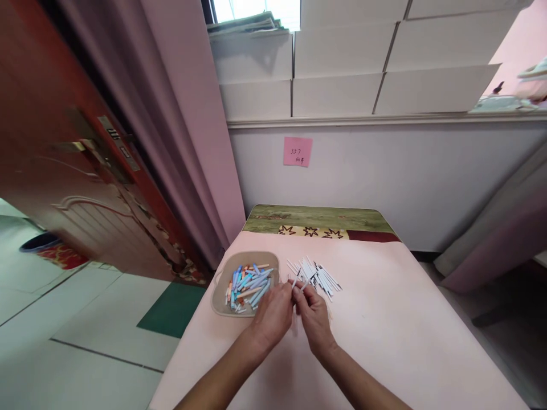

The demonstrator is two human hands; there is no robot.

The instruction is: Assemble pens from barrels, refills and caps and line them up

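My left hand (274, 312) and my right hand (315, 319) meet above the front of the table, fingers pinched close together. Slim white pen refills (305, 284) stick up from between the fingertips, one at each hand; their lower parts are hidden by the fingers. Just beyond my right hand lies a loose pile of white pen refills (327, 279) with dark ends. On the left, partly behind my left hand, stands a beige plastic basin (219, 287). Inside it are many slender pen barrels (248, 283) in blue, lilac and orange, with small white pieces near its front.
A pale pink cover (384, 319) lies over the table, leaving a green wood-patterned strip (316, 214) at the far end. Behind it is a wall with a pink note (298, 151). A purple curtain (188, 114) and a reddish door (98, 171) stand left.
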